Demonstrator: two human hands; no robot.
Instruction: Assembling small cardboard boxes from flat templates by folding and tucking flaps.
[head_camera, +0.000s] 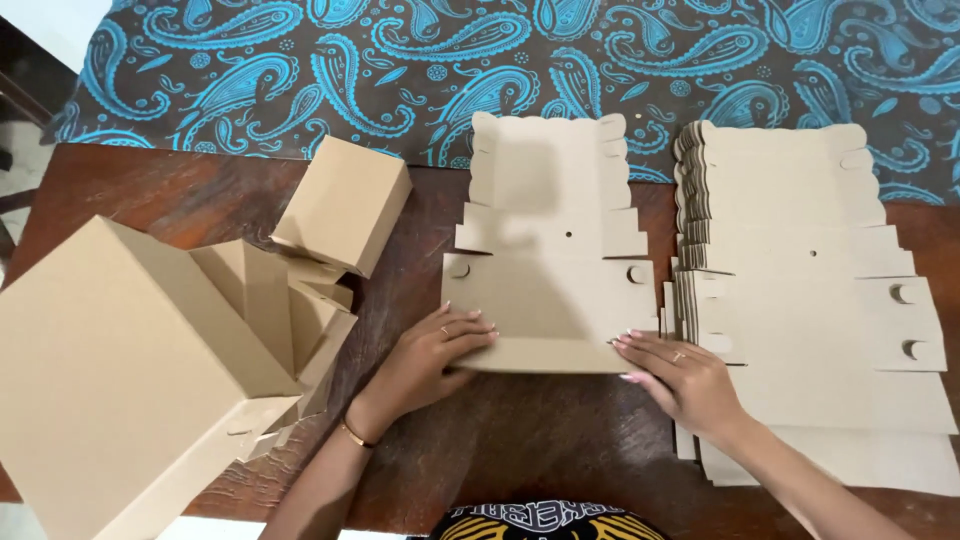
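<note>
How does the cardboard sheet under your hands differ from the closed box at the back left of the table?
The cardboard blank lies flat and unfolded on the table, its near flap bent up under the left hand and right hand; the small closed box is fully folded into a block. The blank shows scalloped edges, tabs and holes; the box shows plain faces. The blank is being touched; the box rests untouched on other folded boxes. Both are plain brown cardboard.

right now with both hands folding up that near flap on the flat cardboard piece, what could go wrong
1. The left hand and right hand press only the near flap of the flat box blank; its far end lies unheld, so it may slide and crease crooked.
2. The right hand sits against the stack of blanks, which is already fanned unevenly; a nudge could shift it further.
3. The folded boxes at left lean loosely on one another and might topple.
</note>
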